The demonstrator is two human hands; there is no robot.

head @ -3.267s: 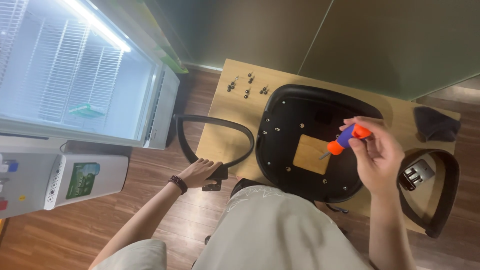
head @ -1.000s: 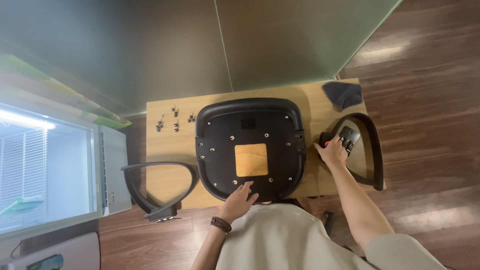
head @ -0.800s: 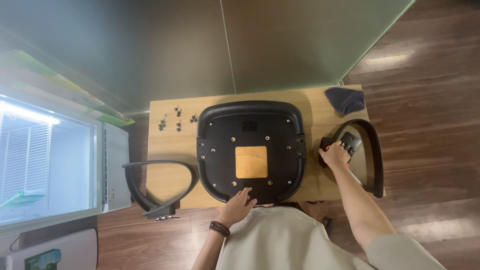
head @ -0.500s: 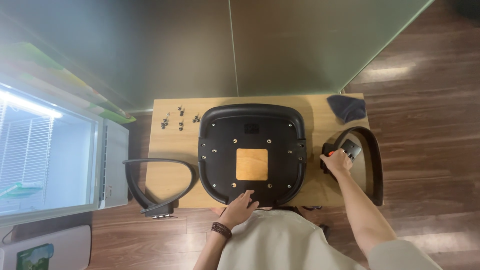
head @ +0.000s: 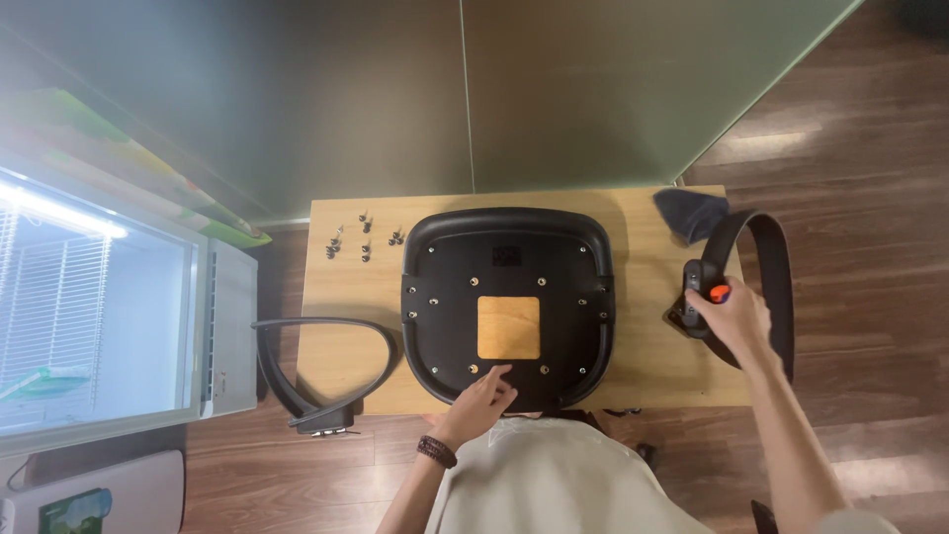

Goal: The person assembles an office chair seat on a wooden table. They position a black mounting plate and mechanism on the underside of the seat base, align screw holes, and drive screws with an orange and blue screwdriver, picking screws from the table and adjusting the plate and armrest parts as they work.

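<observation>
A light wooden table (head: 341, 326) is seen from above, set against a dark green wall on a wood-plank floor. At its middle a black chair seat (head: 507, 297) lies upside down, its underside studded with small screw holes around a square opening (head: 509, 327) through which the wood shows. A black armrest loop (head: 321, 366) hangs over the table's left edge; a second armrest (head: 766, 272) lies at the right edge, just below a dark cloth (head: 689, 213). A cluster of screws (head: 361, 239) is laid near the far left corner.

The left hand (head: 479, 405) is rested on the near part of the seat — fingers loosely spread, the index tip touching the plastic just below the square opening, nothing gripped. The right hand (head: 736, 321) is closed around an orange-tipped screwdriver (head: 719, 294), held at the mounting end of the right armrest.
</observation>
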